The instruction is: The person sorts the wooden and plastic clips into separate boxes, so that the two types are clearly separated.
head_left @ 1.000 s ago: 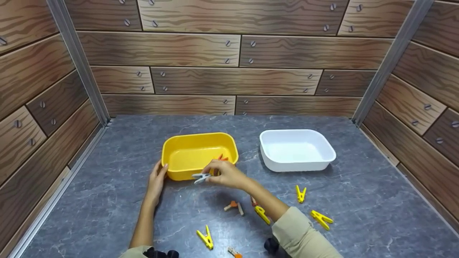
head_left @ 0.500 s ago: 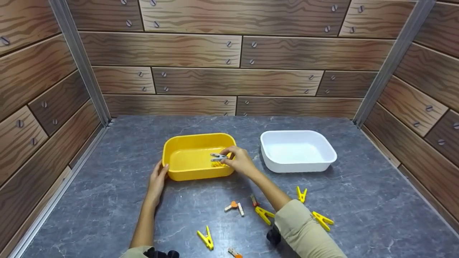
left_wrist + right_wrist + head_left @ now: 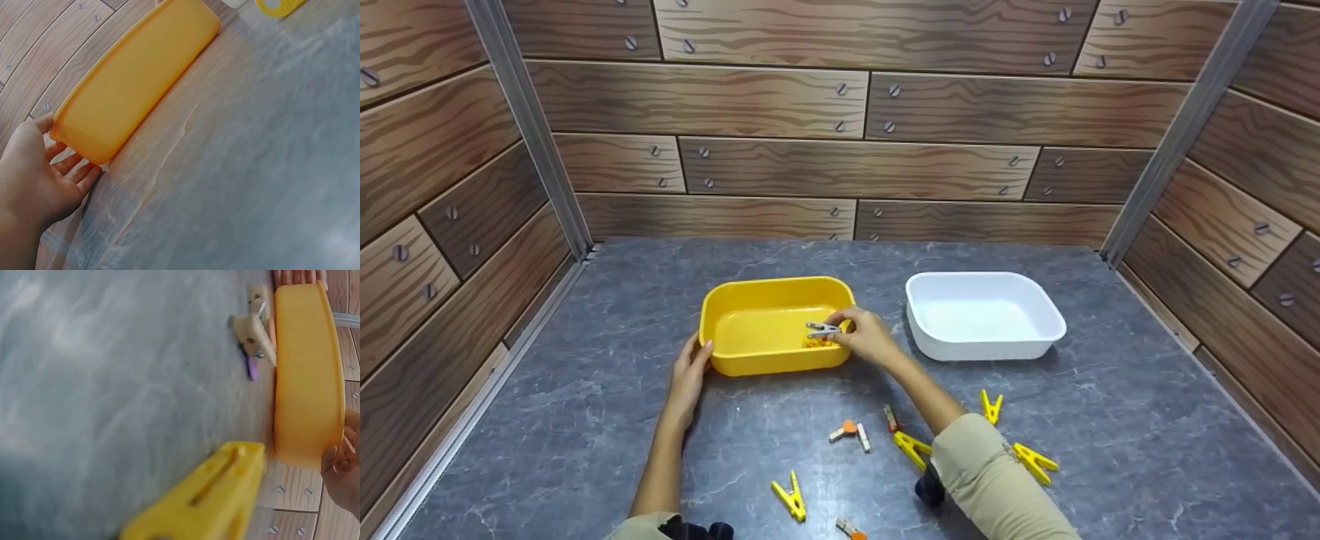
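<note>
Meanwhile, right hand pinches a grey peg over the yellow tub, left hand flat against it; several pegs remain on the desk.

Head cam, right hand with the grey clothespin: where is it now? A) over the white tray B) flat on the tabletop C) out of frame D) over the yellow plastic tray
D: the right hand pinches the grey clothespin above the inside of the yellow plastic tray, whose left end the left hand touches; the white plastic tray sits apart.
</note>
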Tool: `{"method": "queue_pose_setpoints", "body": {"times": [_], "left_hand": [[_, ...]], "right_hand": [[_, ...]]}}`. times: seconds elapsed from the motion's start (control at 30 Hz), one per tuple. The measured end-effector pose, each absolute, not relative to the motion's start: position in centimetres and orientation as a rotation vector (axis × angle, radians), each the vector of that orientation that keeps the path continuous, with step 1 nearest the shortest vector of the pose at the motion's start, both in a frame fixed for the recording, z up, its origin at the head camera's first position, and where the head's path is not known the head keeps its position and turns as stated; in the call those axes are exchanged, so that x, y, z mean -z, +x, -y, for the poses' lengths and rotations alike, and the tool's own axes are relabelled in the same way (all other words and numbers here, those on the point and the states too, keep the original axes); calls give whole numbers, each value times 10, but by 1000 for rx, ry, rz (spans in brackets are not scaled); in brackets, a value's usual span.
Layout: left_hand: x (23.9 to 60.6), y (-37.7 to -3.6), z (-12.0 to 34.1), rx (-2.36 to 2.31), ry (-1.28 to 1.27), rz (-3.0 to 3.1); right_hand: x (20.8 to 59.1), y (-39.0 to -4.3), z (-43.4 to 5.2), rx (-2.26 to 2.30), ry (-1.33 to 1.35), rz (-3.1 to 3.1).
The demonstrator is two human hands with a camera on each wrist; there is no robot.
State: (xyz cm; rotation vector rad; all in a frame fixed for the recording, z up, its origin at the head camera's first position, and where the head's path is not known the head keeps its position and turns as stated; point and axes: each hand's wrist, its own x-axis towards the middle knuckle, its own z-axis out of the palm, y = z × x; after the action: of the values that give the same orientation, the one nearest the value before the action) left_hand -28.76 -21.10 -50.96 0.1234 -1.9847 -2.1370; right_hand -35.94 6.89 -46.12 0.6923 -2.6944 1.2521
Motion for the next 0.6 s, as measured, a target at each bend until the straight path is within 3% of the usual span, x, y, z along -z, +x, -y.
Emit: {"method": "queue_pose_setpoints", "body": {"times": [0.6], "left_hand": [[510, -288, 211, 2136, 154, 2024]], "right_hand": [[468, -358, -67, -1310, 728, 2579]]}}
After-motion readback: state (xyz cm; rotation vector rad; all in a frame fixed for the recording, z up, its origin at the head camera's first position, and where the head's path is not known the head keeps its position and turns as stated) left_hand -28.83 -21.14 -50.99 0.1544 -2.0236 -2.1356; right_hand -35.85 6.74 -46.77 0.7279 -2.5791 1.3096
